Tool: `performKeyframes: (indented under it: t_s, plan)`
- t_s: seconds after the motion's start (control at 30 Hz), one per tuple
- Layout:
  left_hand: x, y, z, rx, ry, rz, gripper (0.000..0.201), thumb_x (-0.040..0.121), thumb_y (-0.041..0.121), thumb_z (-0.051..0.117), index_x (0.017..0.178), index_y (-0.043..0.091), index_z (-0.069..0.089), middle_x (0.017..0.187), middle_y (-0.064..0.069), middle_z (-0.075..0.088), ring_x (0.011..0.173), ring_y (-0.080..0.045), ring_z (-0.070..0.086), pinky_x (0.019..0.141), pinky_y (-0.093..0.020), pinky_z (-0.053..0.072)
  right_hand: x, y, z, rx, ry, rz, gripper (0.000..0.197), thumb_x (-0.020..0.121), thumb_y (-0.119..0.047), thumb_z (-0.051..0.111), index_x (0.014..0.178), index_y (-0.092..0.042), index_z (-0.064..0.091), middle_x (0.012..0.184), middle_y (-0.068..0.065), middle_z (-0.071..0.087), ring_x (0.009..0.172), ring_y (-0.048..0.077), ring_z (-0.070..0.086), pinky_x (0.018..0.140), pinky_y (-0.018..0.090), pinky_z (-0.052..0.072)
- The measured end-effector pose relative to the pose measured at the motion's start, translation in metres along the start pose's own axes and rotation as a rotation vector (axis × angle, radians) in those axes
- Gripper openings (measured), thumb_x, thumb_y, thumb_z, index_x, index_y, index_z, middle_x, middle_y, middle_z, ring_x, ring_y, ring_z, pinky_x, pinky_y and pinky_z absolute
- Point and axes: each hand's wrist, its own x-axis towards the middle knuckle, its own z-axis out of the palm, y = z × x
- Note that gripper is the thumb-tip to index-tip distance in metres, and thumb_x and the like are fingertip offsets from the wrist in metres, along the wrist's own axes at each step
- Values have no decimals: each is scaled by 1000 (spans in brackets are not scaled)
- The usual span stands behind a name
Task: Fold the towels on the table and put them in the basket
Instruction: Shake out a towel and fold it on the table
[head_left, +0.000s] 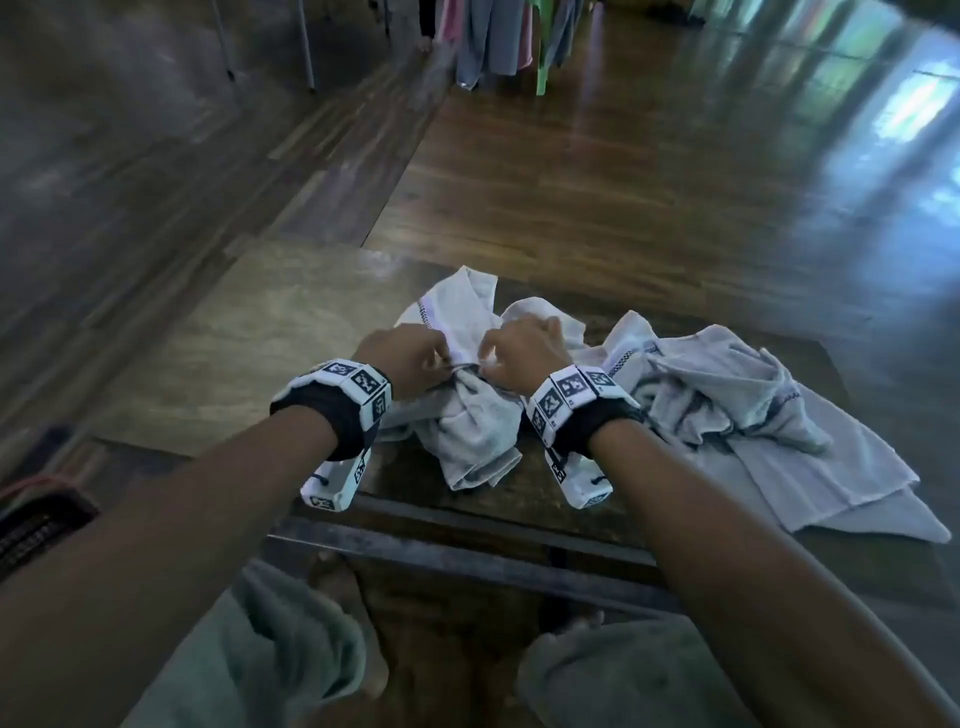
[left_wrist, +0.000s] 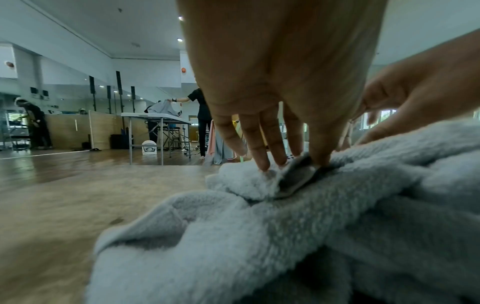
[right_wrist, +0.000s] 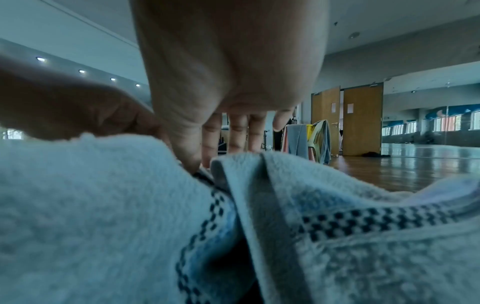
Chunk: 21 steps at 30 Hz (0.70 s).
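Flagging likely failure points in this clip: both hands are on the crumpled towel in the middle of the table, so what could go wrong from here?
1. The left hand and right hand pinch the towel close together; such a narrow grip may lift it bunched rather than spread.
2. It touches the second towel, which might drag along.
3. That one overhangs the table edge and could slip off.
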Motion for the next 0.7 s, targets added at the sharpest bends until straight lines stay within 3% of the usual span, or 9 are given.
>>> performKeyframes:
  t_s: [0.17, 0.3, 0.47, 0.7]
  plan:
    - [12, 1, 4, 91, 58, 15, 25, 87, 34, 48, 83, 15, 64, 85, -6, 65, 84, -31, 61, 69, -32, 45, 12, -8, 9, -80, 36, 10, 18, 86, -35, 53, 99, -35, 66, 108, -4, 64, 115, 23, 47, 95, 45, 25]
    - [-1, -3, -12, -21, 187, 95, 24, 88, 37, 52, 90, 17, 65, 92, -4, 68, 84, -27, 61, 69, -32, 46, 9, -7, -5, -31, 114, 1, 18, 87, -35, 53, 98, -35, 67, 103, -7, 66, 110, 19, 50, 88, 40, 27]
    - [-19, 2, -65, -72, 332, 156, 14, 88, 29, 57, 90, 17, 65, 90, -2, 68, 83, -25, 61, 69, -31, 45, -7, -9, -59, 98, 207, 1, 19, 87, -44, 56, 92, -31, 68, 100, -12, 66, 106, 15, 51, 86, 40, 24]
    - [-52, 28, -157, -141, 490, 258, 14, 90, 24, 56, 92, 14, 66, 90, -4, 68, 84, -22, 60, 70, -29, 44, -45, -11, -157, 263, 381, 29, 8, 79, -32, 59, 82, -28, 64, 90, -12, 66, 98, 11, 52, 75, 33, 15]
